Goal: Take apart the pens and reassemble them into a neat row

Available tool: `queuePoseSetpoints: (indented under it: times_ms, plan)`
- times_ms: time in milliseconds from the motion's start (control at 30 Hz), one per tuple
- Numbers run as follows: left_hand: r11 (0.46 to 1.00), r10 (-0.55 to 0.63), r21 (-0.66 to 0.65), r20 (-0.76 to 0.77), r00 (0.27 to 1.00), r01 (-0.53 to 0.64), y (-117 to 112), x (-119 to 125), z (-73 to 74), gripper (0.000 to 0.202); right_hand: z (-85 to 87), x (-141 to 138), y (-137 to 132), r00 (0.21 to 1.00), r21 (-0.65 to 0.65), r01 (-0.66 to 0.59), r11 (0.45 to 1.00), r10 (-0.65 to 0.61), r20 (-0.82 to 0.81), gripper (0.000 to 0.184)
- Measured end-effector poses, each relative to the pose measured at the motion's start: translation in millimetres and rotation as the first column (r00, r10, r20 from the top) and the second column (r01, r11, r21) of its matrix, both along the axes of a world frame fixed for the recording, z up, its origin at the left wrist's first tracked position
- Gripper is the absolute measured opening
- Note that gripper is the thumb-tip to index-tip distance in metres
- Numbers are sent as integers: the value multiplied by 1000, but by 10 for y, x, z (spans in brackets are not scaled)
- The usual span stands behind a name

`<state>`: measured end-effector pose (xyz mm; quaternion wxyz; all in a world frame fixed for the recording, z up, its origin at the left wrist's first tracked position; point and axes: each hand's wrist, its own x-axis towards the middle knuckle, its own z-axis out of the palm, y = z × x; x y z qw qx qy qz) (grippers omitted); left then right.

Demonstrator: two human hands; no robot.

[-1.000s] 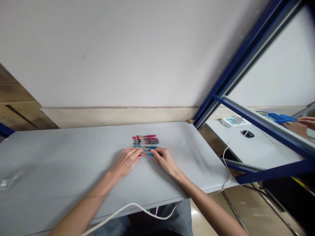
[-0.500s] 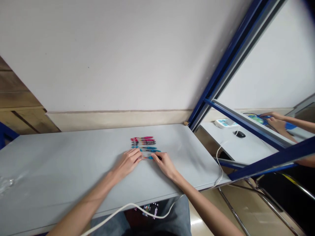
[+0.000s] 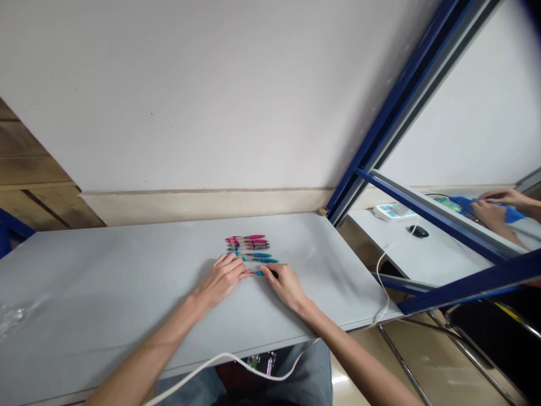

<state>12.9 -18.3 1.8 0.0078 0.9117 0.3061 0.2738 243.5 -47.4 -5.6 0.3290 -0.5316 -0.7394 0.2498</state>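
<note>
A blue pen lies level between my two hands, low over or on the grey table. My left hand pinches its left end, and my right hand is closed around the other end, hiding part of it. Just beyond my fingers, several pens lie side by side in a row: red pens at the back, dark grey pens in the middle, blue pens nearest me. The left tips of the nearest ones are partly covered by my left hand.
Crumpled clear plastic lies at the table's left. A white cable crosses over my lap. Past the blue metal frame on the right are a second table with a black mouse, a white device and another person's hands.
My left fingers have shifted slightly right along the pen. The view has moved a little. The other person's hands at the right have changed position.
</note>
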Motion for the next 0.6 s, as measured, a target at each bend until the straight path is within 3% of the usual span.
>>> queuePoseSetpoints:
  times_ms: [167, 333, 400, 600]
  plan:
    - [991, 22, -129, 22, 1000, -19, 17, -12, 9, 17, -11, 20, 14, 991, 30, 6, 1000, -2, -133, 19]
    - [994, 20, -112, 18, 1000, -18, 19, 22, -35, 22, 3, -18, 27, 1000, -27, -22, 999, 22, -1, 45]
    - [993, 28, -116, 20, 999, -25, 8, 31, -38, 25, 5, -23, 30, 1000, -33, -23, 999, 23, 3, 48]
    - [949, 58, -316, 131, 990, -13, -5, 51, -9, 23, 5, 3, 35, 991, -27, 11, 1000, -14, -135, 22]
